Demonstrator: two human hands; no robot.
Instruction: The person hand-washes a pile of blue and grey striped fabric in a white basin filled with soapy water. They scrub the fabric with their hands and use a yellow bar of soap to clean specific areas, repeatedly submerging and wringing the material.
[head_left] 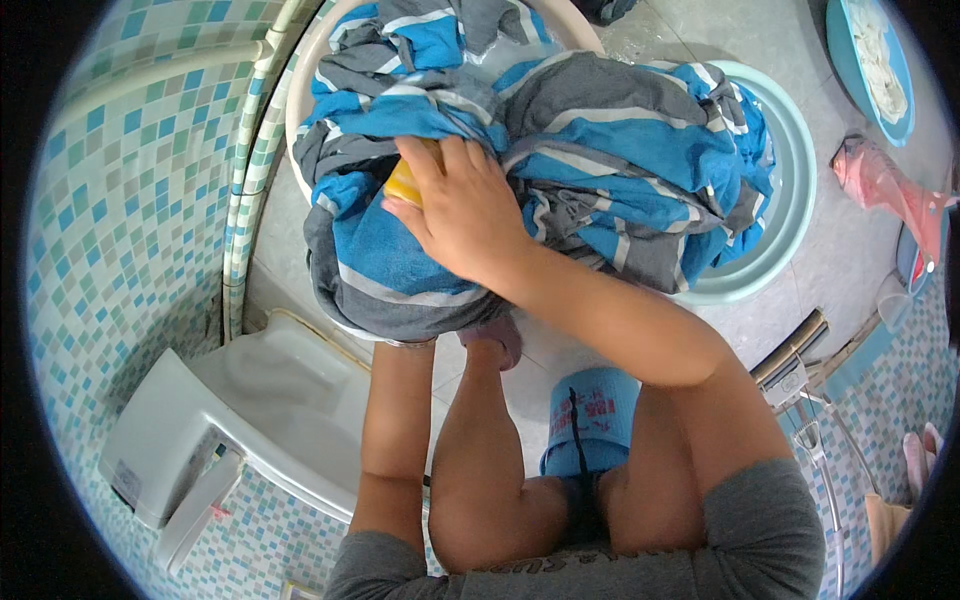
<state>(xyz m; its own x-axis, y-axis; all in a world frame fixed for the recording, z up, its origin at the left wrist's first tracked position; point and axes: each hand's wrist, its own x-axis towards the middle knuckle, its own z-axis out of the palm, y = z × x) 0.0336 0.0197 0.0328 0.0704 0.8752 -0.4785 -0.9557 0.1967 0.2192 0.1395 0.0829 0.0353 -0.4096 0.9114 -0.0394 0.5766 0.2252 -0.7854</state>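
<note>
The right hand (462,212) pressed a yellow soap bar (404,184) onto the blue and grey striped cloth (600,160), its fingers curled around the bar. The left hand was hidden under the cloth, so I cannot tell if it gripped; only the left forearm (397,430) showed, going up below the cloth's lower fold. The cloth lay heaped over 2 basins, the white basin (300,80) at its left and the pale green basin (790,190) at its right. To rub well, the soap should probably move along a stretched, flat part of the cloth, with firm support from beneath.
</note>
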